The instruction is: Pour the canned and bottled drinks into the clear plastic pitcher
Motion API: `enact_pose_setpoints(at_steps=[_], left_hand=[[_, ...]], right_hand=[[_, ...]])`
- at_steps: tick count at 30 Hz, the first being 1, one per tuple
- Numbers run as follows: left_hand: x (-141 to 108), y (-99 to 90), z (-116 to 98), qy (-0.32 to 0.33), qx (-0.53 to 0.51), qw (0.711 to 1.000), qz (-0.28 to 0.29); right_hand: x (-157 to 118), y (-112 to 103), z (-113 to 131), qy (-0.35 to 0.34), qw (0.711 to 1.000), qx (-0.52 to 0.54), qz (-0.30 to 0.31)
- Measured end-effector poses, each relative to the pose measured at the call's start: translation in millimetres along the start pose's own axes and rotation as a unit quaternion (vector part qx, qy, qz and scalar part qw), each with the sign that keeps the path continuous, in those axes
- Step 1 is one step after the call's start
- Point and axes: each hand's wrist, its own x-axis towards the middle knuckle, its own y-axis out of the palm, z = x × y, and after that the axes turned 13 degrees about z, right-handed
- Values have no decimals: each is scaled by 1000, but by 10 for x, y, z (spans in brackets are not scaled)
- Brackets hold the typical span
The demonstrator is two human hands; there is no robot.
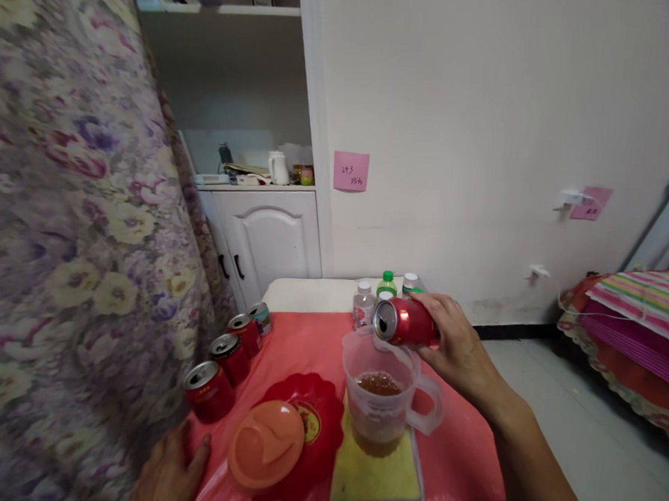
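My right hand (458,343) is wrapped around a red drink can (414,322). The can lies tilted onto its side, its open top facing left above the rim of a translucent plastic jug (355,394). Brown liquid (380,384) with bubbles stands in the jug, whose handle points right. Beneath the jug is a yellow cloth (375,484). At the lower left, my left hand (170,470) rests by the table edge, thumb and fingers apart, holding nothing. Nearest to it stands an opened red can (209,393).
More cans (231,357) line the table's left edge. A round orange plastic piece (267,445) sits on a red scalloped plate (323,459). Several small bottles (364,306) stand behind the jug. A floral curtain (87,267) hangs left, with a white cabinet (273,236) and wall behind.
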Motion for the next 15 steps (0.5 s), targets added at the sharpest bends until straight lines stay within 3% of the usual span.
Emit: enact_pose_setpoints(at_steps=[15], left_hand=[[0, -9, -14, -3, 5, 1000, 4]], right_hand=[[-5, -8, 63, 1, 1000, -22, 0]])
